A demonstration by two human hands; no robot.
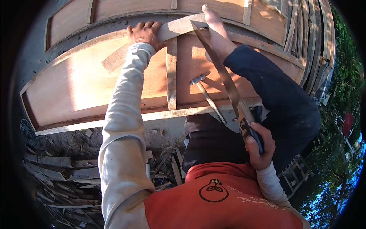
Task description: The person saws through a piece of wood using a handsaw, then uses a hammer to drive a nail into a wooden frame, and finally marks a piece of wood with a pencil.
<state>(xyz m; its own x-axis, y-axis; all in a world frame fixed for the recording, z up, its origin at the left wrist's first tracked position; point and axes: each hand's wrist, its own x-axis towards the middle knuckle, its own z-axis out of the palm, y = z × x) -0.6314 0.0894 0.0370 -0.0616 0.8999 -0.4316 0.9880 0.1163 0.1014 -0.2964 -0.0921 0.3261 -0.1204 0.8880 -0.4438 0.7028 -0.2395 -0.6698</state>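
Observation:
A handsaw (228, 82) slants across the view, its narrow tip at the edge of a short wooden board (180, 28). My right hand (263, 147) is closed around its dark handle, low at the right. Far ahead, my left hand (145, 35) grips the board, fingers bent over its far edge. My bare foot (216, 28) rests at the board's right end. Beneath lies a framed plywood panel (152, 80) with a wooden crosspiece (171, 72). A hammer (207, 95) lies on the panel, its handle reaching past the near edge.
A second framed panel (133, 7) lies beyond the first. Long wooden strips (314, 42) are stacked at the right, beside green foliage (343, 76). Scrap wood (72, 183) is heaped at the lower left, near a coiled hose or cable (27, 131).

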